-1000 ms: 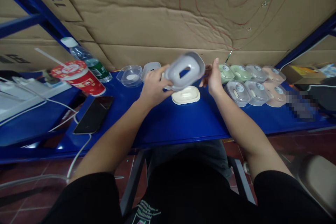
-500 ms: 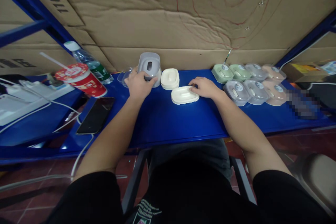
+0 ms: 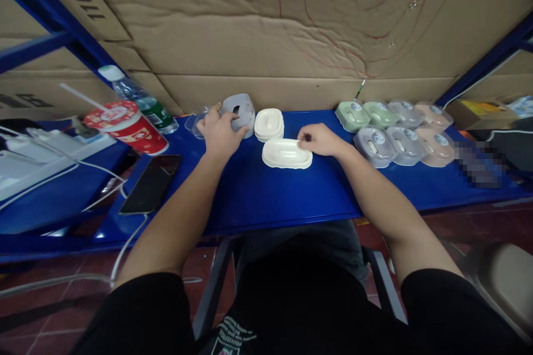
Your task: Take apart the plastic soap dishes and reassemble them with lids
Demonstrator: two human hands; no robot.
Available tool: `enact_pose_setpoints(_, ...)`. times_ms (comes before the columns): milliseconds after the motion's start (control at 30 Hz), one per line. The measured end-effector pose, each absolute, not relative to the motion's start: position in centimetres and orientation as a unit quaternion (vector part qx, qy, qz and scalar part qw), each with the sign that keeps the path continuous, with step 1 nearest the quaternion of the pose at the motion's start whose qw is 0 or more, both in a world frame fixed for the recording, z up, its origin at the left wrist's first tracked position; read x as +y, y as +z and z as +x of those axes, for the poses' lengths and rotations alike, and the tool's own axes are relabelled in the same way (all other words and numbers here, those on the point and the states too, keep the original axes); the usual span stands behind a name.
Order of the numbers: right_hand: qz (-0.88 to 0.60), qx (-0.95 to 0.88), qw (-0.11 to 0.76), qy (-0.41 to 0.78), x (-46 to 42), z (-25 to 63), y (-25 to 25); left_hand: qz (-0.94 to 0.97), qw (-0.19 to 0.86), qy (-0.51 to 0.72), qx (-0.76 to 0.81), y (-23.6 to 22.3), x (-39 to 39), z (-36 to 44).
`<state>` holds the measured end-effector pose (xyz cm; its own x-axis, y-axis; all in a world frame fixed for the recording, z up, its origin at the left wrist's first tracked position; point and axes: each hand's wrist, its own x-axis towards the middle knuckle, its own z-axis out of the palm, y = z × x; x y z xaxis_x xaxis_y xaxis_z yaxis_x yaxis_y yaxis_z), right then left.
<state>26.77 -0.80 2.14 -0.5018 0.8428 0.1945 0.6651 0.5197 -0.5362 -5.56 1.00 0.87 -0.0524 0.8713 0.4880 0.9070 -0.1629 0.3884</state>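
My left hand (image 3: 221, 132) rests at the near left side of a grey plastic container (image 3: 245, 108) with a dark slot. Its fingers are spread and its thumb lies along the near side. Part of the container is hidden behind the fingers. A clear plastic piece (image 3: 194, 125) lies just left of this hand. My right hand (image 3: 320, 140) pinches the right edge of a cream oblong tray (image 3: 277, 154), thumb and fingers together. Behind that tray sits a short stack of cream, rounded-square trays (image 3: 268, 123), right of the grey container.
At the right stand lidded boxes in green (image 3: 352, 115), grey (image 3: 377, 145) and peach (image 3: 435, 145) in two rows. On the left are a red cup (image 3: 141, 136) with a straw, a water bottle (image 3: 144, 102), a phone (image 3: 152, 184) and white cables. Cardboard (image 3: 233, 28) walls the back.
The grey container has come down and my left hand's fingers have loosened from it. My right hand has drawn the oblong tray slightly left and now grips its edge.
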Motion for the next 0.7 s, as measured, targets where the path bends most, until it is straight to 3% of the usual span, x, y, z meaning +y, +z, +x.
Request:
enact_pose_setpoints(367,-0.527,-0.636,0.493,0.272,1.0,24.3,0.0,-0.670,0.069,-0.378,-0.635,1.6,0.1,-4.5)
enact_pose_setpoints(700,-0.564,-0.462,0.506,0.462,0.2,20.3,-0.1,-0.752,0.046,-0.353,-0.556,2.8,-2.8,-1.0)
